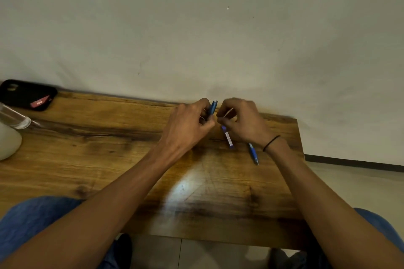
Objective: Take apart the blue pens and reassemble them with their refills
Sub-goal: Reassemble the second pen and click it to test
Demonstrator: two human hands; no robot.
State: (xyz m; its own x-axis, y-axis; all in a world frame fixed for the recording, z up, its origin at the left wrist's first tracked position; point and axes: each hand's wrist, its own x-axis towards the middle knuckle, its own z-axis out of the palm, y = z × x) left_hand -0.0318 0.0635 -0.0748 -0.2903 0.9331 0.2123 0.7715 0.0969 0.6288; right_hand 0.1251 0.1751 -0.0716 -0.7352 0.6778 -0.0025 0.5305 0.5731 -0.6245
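My left hand (192,119) grips a blue pen barrel (212,107) that points up and away near the table's far edge. Close beside it, my right hand (242,119) pinches a thin pale refill (226,114) between fingertips, its end toward the barrel. A blue pen piece with a white label (228,138) lies on the wooden table (109,148) just below my right hand. Another blue pen (253,153) lies under my right wrist, partly hidden by it.
A black phone (27,94) lies at the far left corner. A clear glass object (15,119) and a white rounded vessel (7,142) stand at the left edge. The table ends at the right (300,137), with floor beyond. A wall backs the table.
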